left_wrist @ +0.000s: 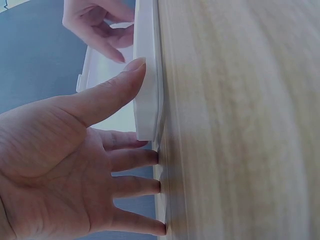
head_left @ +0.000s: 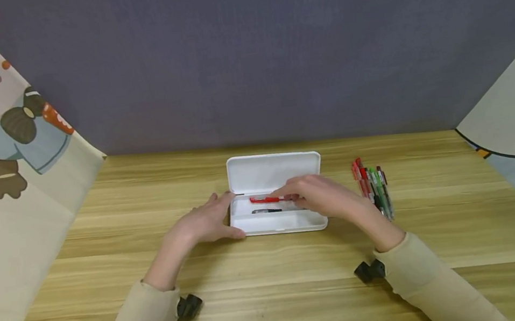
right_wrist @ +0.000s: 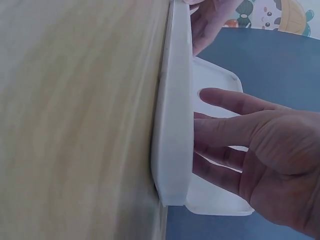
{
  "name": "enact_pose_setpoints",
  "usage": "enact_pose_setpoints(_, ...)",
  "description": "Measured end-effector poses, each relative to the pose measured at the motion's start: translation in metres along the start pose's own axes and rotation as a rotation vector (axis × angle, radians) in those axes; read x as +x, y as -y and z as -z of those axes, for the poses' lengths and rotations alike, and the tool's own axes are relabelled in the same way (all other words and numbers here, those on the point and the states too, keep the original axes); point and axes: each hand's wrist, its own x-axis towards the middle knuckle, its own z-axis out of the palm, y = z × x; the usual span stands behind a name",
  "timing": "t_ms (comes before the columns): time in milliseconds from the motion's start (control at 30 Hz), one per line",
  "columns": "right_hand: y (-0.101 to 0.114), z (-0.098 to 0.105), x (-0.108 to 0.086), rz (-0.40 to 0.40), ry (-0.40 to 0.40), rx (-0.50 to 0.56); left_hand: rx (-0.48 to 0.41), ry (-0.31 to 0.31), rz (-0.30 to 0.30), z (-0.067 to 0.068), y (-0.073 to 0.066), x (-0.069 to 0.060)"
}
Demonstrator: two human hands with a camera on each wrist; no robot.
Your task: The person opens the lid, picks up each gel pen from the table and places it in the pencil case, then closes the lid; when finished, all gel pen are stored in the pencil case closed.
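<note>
A white case (head_left: 279,223) lies with its lid (head_left: 273,172) raised at the back. Inside are a red pen (head_left: 265,199) and, in front of it, a black pen (head_left: 266,211). My left hand (head_left: 208,222) spans the case's left end: in the left wrist view the thumb of this hand (left_wrist: 65,165) presses the wall, and the other fingers reach straight toward the far corner and the table. Over the case's right half, my right hand (head_left: 323,195) has its fingers down beside the red pen's right end. In the right wrist view the case wall (right_wrist: 175,115) hides fingertips of this hand (right_wrist: 270,150).
Several red, green and dark pens (head_left: 374,188) lie in a loose group on the wooden table (head_left: 275,294), right of the case. A dark grey panel (head_left: 254,58) rises behind the table. Printed cartoon panels flank it on both sides.
</note>
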Motion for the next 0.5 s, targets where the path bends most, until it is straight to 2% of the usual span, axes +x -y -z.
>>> enact_pose_setpoints(200,-0.003,0.011,-0.013,-0.022,-0.071,0.084,0.000,0.001,0.000,0.001,-0.001,0.001)
enact_pose_setpoints(367,-0.012,0.020,-0.034,-0.043,-0.143,0.206,-0.009,0.005,0.007,0.001,-0.001,0.001)
enact_pose_setpoints(500,-0.027,0.025,-0.053,-0.081,-0.208,0.244,-0.007,0.006,0.009,0.001,-0.002,0.001)
